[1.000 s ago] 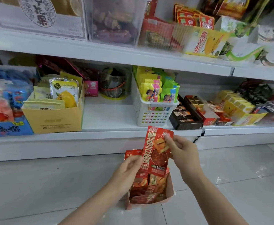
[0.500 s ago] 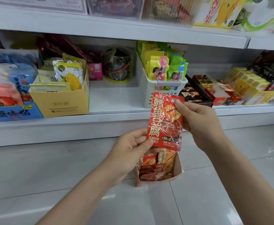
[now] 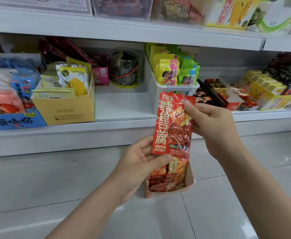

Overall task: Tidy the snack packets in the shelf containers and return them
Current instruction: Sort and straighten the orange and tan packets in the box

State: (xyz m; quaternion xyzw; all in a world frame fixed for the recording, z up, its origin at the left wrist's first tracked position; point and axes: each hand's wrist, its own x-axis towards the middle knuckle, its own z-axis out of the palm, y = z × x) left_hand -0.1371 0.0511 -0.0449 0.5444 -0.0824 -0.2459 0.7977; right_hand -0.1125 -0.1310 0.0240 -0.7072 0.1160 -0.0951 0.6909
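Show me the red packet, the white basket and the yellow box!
red packet (image 3: 168, 125): head view, on its printed front.
white basket (image 3: 152, 87): head view, on its left perforated wall.
yellow box (image 3: 67, 112): head view, on its front panel.

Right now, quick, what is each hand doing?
Left hand: pinching the bottom edge of the red snack packet.
Right hand: pinching the same packet's top right corner.

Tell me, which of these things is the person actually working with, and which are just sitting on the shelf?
In use:
red snack packet, pinched by left hand and right hand
open carton on the floor, holding more packets

Just sitting there:
yellow box
white basket
blue box
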